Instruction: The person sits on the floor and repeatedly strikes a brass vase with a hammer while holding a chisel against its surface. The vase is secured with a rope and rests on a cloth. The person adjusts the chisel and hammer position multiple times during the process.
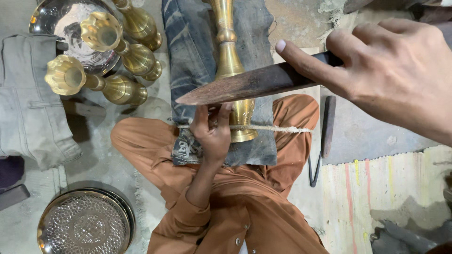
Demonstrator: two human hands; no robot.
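A tall brass vase [230,61] is lying on a piece of blue denim cloth [188,56] spread over the person's lap, and everything else is told from this vase. The left hand [213,131] is curling its fingers around the vase's wide foot, gripping it tight against the cloth. A pale rope [278,128] is running across the foot, just under those fingers. The right hand [395,70] is closing around the handle end of a long dark flat blade tool [249,85], with the pointing finger stretched along it. The blade is crossing over the vase's lower stem, and its tip is sticking out to the left of the vase. Left of the vase, three more brass vases [106,61] are lying on their sides beside a shiny metal bowl [61,28]. Far below and left, a patterned round tray [84,225] is sitting on the floor. Right of the vase, a dark rod [328,126] is lying on the ground.
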